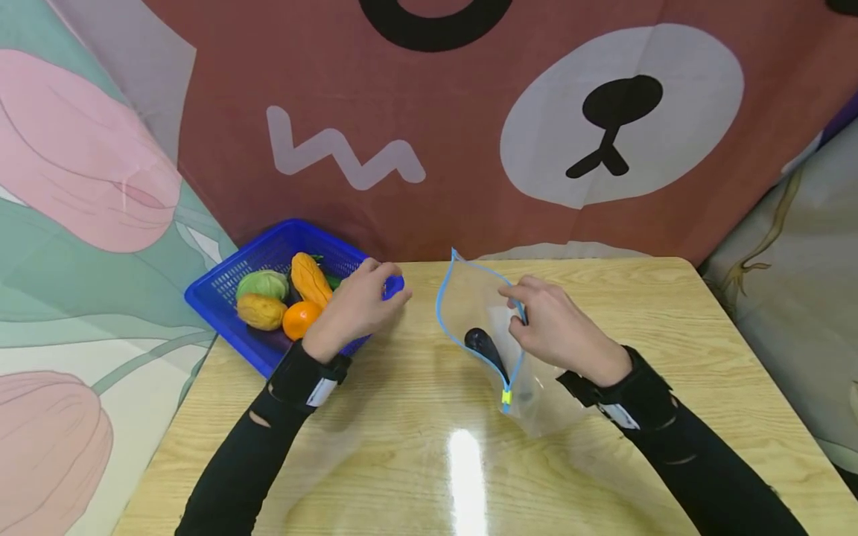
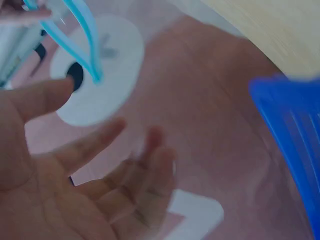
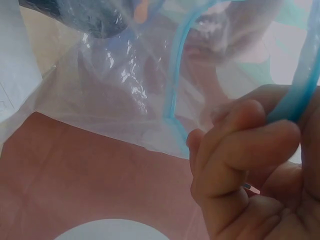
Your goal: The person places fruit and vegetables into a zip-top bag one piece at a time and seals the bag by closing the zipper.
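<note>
Right fingers [image 3: 260, 150] pinch clear bag [image 1: 539, 402] by rim; left fingers [image 2: 92, 144] loosely spread beside basket [image 1: 226, 327].

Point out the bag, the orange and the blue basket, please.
Bag [image 1: 474, 304], head view: clear film within its blue edging.
Orange [image 1: 301, 320], head view: middle of its visible side.
Basket [image 1: 228, 329], head view: its near-left rim.

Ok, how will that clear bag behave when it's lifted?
The bag would probably flop: it looks thin and creased. Its blue rim seems stiffer, bowing open beside the right hand. The dark thing inside might make it sag.
</note>
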The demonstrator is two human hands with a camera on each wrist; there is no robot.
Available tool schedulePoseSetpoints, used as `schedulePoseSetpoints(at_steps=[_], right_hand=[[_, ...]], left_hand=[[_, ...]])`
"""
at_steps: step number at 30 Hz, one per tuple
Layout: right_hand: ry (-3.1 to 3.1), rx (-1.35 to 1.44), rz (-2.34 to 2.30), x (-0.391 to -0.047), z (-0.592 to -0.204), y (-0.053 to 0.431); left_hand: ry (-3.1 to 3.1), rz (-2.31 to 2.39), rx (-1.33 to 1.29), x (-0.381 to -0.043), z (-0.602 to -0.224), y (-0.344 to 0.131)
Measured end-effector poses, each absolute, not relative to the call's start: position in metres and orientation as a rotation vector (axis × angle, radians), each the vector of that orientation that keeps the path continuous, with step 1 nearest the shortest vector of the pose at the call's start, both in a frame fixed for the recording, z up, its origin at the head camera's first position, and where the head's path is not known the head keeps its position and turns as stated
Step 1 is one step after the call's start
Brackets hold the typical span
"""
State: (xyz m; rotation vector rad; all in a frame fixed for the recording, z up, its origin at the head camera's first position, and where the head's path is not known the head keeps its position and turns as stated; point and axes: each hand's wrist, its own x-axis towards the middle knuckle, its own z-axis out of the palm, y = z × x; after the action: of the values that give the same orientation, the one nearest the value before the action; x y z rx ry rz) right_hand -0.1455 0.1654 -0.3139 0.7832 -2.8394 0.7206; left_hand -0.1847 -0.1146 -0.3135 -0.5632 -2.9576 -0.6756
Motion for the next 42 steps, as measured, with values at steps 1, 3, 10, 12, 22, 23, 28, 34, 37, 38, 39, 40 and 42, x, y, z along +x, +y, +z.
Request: schedulePoseSetpoints(at_steps=[1,3,10,12,22,23,28,34,37,38,39,40,42], right_hand=[[-2.839,0.783,0.716,-0.145,-0.314,0.166],[-2.836,0.783,0.707,-0.145,-0.314,0.167],[-2.836,0.784,0.716,-0.143,-0.313,0.168],[-2.839,0.782,0.717,-0.142,-0.313,0.168],[-2.837,0.788,0.732,-0.143,-0.316,0.170],[-2.840,0.784,0.734,-0.143,-0.315,0.171],[-2.850,0.766,0.740,-0.143,-0.314,0.175],[-2.843,0.779,0.732,-0.144,-0.315,0.174],[-2.848,0.768,0.733,-0.144,-0.314,0.175],[-2.851,0.766,0.732,-0.144,-0.314,0.175],[-2.853,0.765,0.732,-0.144,-0.314,0.175],[-2.856,0.768,0.733,-0.144,-0.315,0.175],[-2.851,0.787,0.733,-0.145,-0.315,0.174]], left_hand=[[-2.983,-0.661,-0.557,-0.186,-0.313,-0.119],[-3.018,-0.645,-0.543,-0.190,-0.312,-0.126],[-3.198,-0.555,-0.521,-0.201,-0.308,-0.154],[-3.257,-0.528,-0.511,-0.203,-0.306,-0.166],[-3.481,-0.393,-0.387,-0.217,-0.310,-0.239],[-3.504,-0.391,-0.382,-0.219,-0.312,-0.244],[-3.603,-0.450,-0.370,-0.227,-0.322,-0.254],[-3.635,-0.445,-0.379,-0.236,-0.330,-0.260],[-3.642,-0.463,-0.375,-0.241,-0.333,-0.257],[-3.648,-0.478,-0.367,-0.243,-0.334,-0.256],[-3.658,-0.507,-0.364,-0.244,-0.334,-0.256],[-3.668,-0.517,-0.360,-0.244,-0.336,-0.255],[-3.684,-0.514,-0.356,-0.244,-0.338,-0.257]])
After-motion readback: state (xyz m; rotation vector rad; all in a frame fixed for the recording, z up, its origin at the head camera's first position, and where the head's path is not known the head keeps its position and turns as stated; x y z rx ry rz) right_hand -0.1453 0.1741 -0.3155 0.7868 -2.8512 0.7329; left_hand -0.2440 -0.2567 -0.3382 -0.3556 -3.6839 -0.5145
